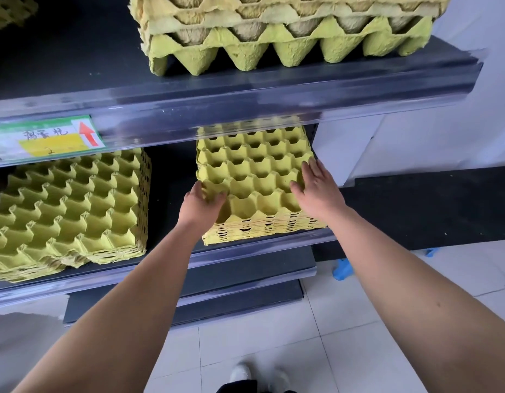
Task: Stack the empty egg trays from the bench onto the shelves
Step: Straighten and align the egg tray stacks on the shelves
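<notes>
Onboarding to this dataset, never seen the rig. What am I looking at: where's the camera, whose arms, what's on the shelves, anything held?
No machine: a person works bare-handed. The one picture comes from a wide-angle camera on their head, looking forward and down, so both forearms reach in from below. On the middle shelf, the left hand grips the near-left corner of a stack of yellow egg trays; the right hand lies flat on its right side. A second stack sits further left on that shelf, a third stack on the shelf above. A label with a red arrow hangs on the upper shelf's edge.
</notes>
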A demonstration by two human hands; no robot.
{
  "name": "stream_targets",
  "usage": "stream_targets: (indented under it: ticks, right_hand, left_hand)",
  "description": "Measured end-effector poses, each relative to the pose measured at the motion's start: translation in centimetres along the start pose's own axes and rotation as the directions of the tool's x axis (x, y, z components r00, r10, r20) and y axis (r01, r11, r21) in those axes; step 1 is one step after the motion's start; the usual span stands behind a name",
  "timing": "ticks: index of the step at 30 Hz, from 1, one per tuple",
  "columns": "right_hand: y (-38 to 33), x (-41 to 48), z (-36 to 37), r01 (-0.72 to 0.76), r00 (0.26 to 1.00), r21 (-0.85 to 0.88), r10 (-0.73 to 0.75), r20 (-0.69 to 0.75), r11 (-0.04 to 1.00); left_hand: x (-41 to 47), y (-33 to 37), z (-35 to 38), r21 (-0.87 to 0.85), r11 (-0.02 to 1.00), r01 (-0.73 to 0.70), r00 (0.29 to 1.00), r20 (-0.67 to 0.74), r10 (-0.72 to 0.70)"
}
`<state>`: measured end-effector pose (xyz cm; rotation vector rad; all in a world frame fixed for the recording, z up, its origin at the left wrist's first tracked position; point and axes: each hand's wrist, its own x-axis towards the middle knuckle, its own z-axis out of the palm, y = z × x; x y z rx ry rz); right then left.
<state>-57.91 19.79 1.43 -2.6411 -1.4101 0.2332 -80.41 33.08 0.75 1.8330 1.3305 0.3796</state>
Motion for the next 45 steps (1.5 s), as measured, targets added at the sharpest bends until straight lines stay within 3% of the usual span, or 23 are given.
stream_targets:
  ticks: [4, 11, 16, 20, 23, 29, 37, 42, 45]
  right_hand:
    - [0.2, 1.1, 1.3, -0.013, 0.998, -0.147, 0.022, 0.056, 0.989]
    - [0.6, 1.2, 1.9, 0.003, 0.998, -0.174, 0.007, 0.058, 0.985]
    - [0.7, 0.7, 1.2, 0.033, 0.998, -0.116, -0.027, 0.059, 0.993]
    - [1.0, -1.6, 1.0, 0.133, 0.984, 0.022, -0.130, -0.119, 0.991]
    - [0.6, -4.6, 1.4, 0.171, 0.963, -0.033, -0.174, -0.206, 0.985]
    - [0.1, -7.6, 3.1, 0.158, 0.986, -0.003, -0.158, -0.051, 0.987]
    - [0.1, -7.7, 2.4, 0.162, 0.987, 0.019, -0.162, 0.009, 0.987]
    - [-2.0, -10.1, -1.0, 0.187, 0.982, -0.018, -0.188, -0.007, 0.982]
    - [-4.0, -13.0, -5.6, 0.173, 0.977, 0.099, -0.159, -0.140, 0.980]
  left_hand:
    - [0.8, 0.0, 0.9, 0.006, 1.000, -0.010, 0.999, -0.041, 0.011]
    - [0.5, 0.1, 1.5, -0.002, 1.000, -0.011, 0.998, -0.069, 0.011]
    - [-1.3, 0.5, 1.3, 0.037, 0.999, -0.005, 0.998, -0.067, 0.008]
    - [-4.0, -0.3, 1.1, 0.051, 0.999, -0.017, 0.994, -0.111, 0.023]
    - [-6.1, -1.1, 1.3, 0.064, 0.998, -0.022, 0.991, -0.133, 0.030]
    - [-8.4, -1.2, 1.9, 0.158, 0.987, -0.031, 0.994, -0.099, 0.047]
    - [-8.9, -1.1, 0.9, 0.247, 0.967, -0.068, 0.998, 0.009, 0.068]
    - [-12.1, -0.9, -2.3, 0.252, 0.965, -0.077, 0.997, 0.043, 0.069]
    - [-15.4, -0.5, -6.4, 0.282, 0.946, -0.160, 0.986, 0.010, 0.164]
